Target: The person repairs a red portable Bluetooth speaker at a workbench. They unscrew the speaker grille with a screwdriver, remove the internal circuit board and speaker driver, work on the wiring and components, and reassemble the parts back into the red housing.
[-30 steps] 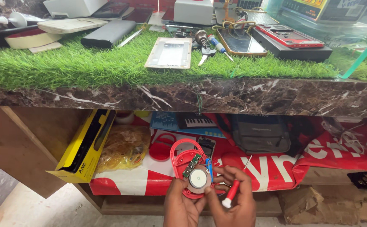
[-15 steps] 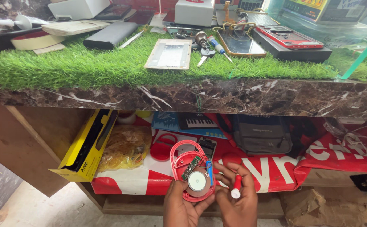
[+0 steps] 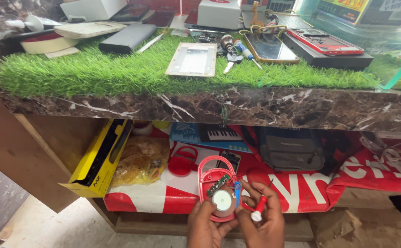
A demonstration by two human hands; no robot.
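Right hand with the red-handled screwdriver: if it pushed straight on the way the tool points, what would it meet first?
The right hand aims the red-handled screwdriver up-left, so it would likely first meet the open red shell that the left hand holds, near the blue part beside the round silver disc. Depth is hard to judge.

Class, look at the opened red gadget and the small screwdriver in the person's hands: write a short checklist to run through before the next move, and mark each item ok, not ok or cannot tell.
1. Left hand supports the red opened casing from below: ok.
2. Right hand grips the red-handled screwdriver: ok.
3. Circuit board and round silver disc inside the casing are exposed to view: ok.
4. Screwdriver tip seated on a screw: cannot tell, the tip is hidden.
5. Casing rests on a firm surface: not ok, it is held in the air below the marble counter.
6. Loose screws kept safe: cannot tell, none visible.
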